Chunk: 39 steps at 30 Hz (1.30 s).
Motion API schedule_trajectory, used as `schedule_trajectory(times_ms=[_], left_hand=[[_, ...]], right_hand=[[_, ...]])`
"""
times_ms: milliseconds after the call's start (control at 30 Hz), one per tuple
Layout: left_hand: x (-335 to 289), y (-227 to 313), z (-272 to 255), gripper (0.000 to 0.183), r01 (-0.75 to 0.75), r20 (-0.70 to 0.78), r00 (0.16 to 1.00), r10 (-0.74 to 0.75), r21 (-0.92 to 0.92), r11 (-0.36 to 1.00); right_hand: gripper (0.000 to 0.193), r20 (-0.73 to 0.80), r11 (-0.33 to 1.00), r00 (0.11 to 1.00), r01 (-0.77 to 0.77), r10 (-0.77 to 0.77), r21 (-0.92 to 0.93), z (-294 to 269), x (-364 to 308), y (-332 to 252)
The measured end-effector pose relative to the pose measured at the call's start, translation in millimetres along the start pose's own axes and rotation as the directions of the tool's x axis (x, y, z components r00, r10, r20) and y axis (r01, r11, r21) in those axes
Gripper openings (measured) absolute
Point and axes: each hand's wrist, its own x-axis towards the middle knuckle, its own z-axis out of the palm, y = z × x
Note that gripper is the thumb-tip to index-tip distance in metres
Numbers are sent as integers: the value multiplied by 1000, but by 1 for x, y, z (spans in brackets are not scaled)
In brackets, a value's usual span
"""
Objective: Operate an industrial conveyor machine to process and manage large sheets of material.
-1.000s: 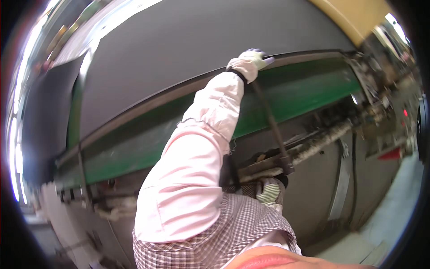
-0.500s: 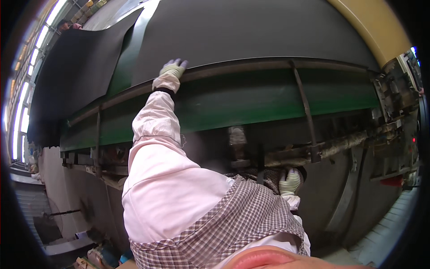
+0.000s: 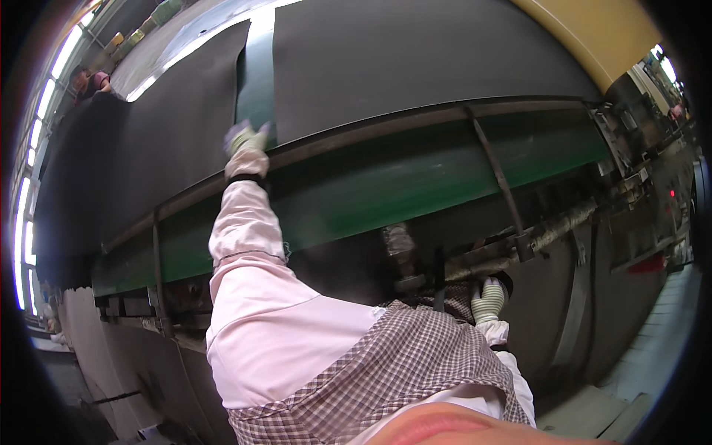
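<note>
My left hand (image 3: 247, 139), in a pale striped glove, reaches out to the near right corner of a dark flat sheet (image 3: 174, 104). Its thumb and fingers are apart, somewhat blurred, and nothing shows held in it. Right of it a second dark sheet (image 3: 415, 59) lies on the green belt (image 3: 257, 81), a strip of which shows between the two. My right hand (image 3: 488, 300), also gloved, is low beside my checked apron (image 3: 415, 348). Its fingers point away from me, close together against a dark surface, and I see nothing in them.
A metal rail (image 3: 356, 127) runs along the near side of the belt, with upright bars (image 3: 495, 174) below it. A large yellow roller-like part (image 3: 593, 37) stands at the far right, machinery (image 3: 630, 170) under it. Another person (image 3: 93, 81) is by the far left sheet.
My left hand has moved left from the right sheet's near edge to the left sheet's corner. The left sheet now lies flatter, nearer the right sheet. The view has shifted; my right hand stays low.
</note>
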Motion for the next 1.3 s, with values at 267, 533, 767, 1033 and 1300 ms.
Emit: schedule_trajectory(times_ms=[267, 533, 767, 1033, 1300], left_hand=[[-11, 9, 3, 66, -137, 236, 964, 126, 32, 990], [-46, 165, 18, 59, -459, 198, 860, 469, -97, 883], [-68, 281, 30, 53, -517, 210, 826, 524, -93, 851], [-31, 205, 61, 55, -540, -113, 836, 537, -340, 770], [20, -54, 38, 54, -102, 63, 992, 108, -79, 992]], right_hand=[[21, -5, 995, 998, 60, -59, 86, -6, 11, -9], [23, -2, 994, 999, 40, -40, 106, -4, 9, -5], [20, -71, 984, 993, 101, -92, 149, -10, 13, -6], [18, -82, 970, 993, 102, -86, 220, -14, 14, -9], [16, -112, 977, 991, 95, -74, 189, -13, 13, -8]])
